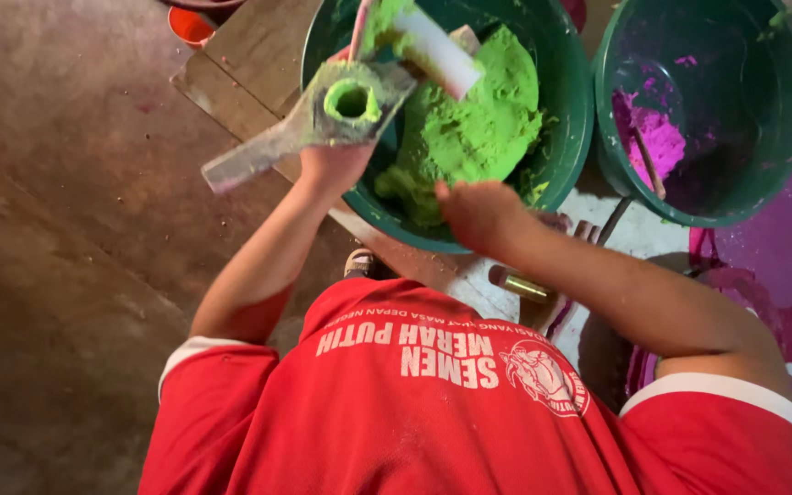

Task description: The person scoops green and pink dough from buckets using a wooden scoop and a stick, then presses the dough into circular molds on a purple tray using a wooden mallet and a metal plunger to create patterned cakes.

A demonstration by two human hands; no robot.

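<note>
My left hand (332,165) grips a flat grey metal mould (309,124) and holds it over the near rim of a green bucket (566,137). The mould's round socket (352,99) is packed with green paste. Inside the bucket lies a heap of green paste (483,119). A white tube (437,50) smeared with green and a thin pink stick (357,27) stand beside the heap. My right hand (478,213) reaches over the bucket's near rim. Its fingers are dug into the green paste and hidden.
A second green bucket (781,110) at the right holds magenta powder (657,137) and a thin stick (648,163). A brass cylinder (517,284) lies below the buckets. A wooden board (249,64) and an orange container (190,26) sit at the upper left, with purple stains (781,247) on the floor at the right.
</note>
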